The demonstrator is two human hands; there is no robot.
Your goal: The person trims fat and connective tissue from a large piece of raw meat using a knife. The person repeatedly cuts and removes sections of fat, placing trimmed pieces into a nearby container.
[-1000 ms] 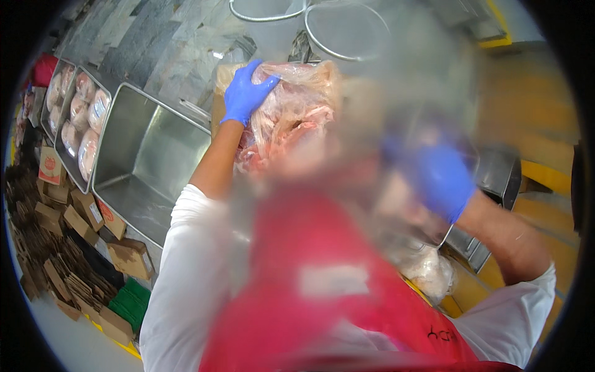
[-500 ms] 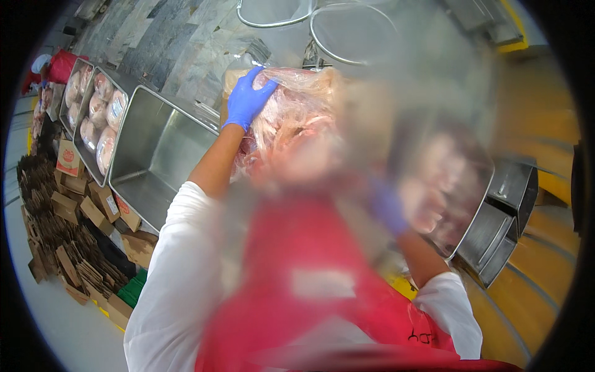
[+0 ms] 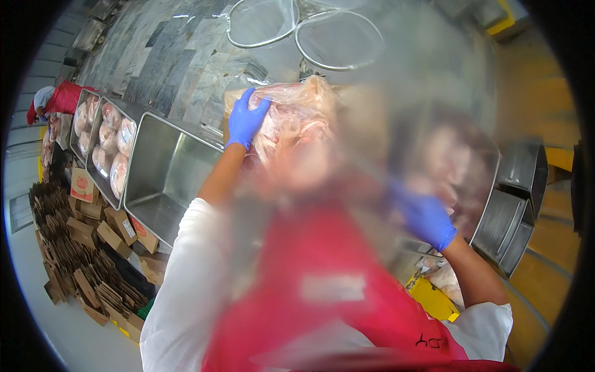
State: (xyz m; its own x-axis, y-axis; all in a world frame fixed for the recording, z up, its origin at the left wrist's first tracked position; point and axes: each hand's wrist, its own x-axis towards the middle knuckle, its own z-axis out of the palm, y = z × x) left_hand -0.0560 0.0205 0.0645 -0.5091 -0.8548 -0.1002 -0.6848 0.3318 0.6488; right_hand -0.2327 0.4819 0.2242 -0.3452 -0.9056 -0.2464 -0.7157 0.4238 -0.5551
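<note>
Raw meat (image 3: 288,139) in clear plastic (image 3: 282,93) lies in front of me. My left hand (image 3: 246,119), in a blue glove, rests on its left side. The thumb is spread from the fingers, against the plastic and meat. My right hand (image 3: 427,214), also blue-gloved, is at the near left side of a metal tub (image 3: 493,186) with pale pieces of meat (image 3: 449,152). A smear over the picture blurs its fingers, so whether it holds anything is hidden. The right parts of the wrapped meat are hazy too.
A deep metal tub (image 3: 158,167) stands at left, beside tubs of wrapped round meats (image 3: 108,136). Flattened cardboard (image 3: 68,242) is stacked below. Two hoop-rimmed clear bags (image 3: 263,43) stand ahead, metal tubs (image 3: 505,214) at right. A person in red (image 3: 65,96) bends at far left.
My right hand has moved right and slightly down, toward the tub's near edge. My left hand stays on the wrapped meat. The whole view has shifted a little.
</note>
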